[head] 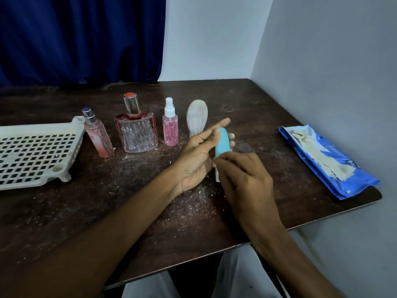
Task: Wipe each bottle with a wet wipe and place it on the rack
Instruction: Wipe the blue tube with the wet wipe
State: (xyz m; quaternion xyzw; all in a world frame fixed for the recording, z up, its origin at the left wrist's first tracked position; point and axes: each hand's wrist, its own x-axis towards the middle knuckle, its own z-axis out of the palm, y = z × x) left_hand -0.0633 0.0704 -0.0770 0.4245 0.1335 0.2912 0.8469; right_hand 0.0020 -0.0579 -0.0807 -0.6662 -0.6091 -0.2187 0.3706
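Observation:
My left hand [197, 153] holds a small blue bottle [223, 144] upright above the table, its fingers behind the bottle and the index finger stretched out. My right hand [242, 177] is curled round the bottle's lower end, where a white strip shows; I cannot tell whether that is a wipe or part of the bottle. On the table stand a slim pink bottle [97, 134], a red-edged glass perfume bottle [137, 134], a pink spray bottle [170, 129] and a white ribbed bottle [196, 119]. The white perforated rack [32, 151] lies at the left, with nothing on it.
A torn-open blue pack of wet wipes [326, 162] lies at the table's right edge by the wall. The dark table [150, 211] is strewn with pale dust and crumbs. A blue curtain hangs behind, and my knees show below the front edge.

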